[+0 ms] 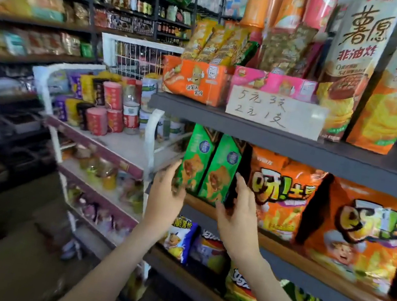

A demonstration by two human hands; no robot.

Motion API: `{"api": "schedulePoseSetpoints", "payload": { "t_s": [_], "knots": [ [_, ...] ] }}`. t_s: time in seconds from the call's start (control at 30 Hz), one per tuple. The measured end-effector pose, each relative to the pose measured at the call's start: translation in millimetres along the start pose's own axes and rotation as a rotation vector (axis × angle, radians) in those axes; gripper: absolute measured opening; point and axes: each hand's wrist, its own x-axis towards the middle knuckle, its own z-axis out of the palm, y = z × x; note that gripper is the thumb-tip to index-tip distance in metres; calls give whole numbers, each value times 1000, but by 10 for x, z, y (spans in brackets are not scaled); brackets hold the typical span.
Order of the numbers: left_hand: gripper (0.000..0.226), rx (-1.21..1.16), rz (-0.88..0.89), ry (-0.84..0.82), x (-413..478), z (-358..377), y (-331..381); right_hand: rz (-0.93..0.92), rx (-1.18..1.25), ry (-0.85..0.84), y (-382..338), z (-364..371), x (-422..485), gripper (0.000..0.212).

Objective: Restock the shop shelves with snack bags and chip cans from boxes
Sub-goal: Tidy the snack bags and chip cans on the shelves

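Note:
Two green snack bags (209, 164) stand upright at the left end of the middle shelf (281, 247). My left hand (167, 195) is at the left edge of the left green bag, fingers straight and touching it. At the right edge of the right green bag, my right hand (236, 215) has straight fingers reaching up into the dark gap beside the orange bags (283, 191). Neither hand grips anything. Chip cans (258, 1) stand at the back of the upper shelf.
The upper shelf (274, 134) carries orange and pink display boxes (193, 80), a handwritten price card (275, 112) and tall chip boxes (349, 68). More snack bags (182, 237) fill the lower shelf. A white rack (111, 140) with jars and cans stands to the left.

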Motion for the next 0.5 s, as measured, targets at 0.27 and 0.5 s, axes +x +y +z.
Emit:
{"api": "schedulePoseSetpoints", "payload": {
  "t_s": [0.27,0.5],
  "knots": [
    [67,139,46,-211,678,376,-503,327,-156,201,228,877,691,92],
    [94,241,139,-338,995,614,-609,423,-236,258,326,1037,931,108]
  ]
}}
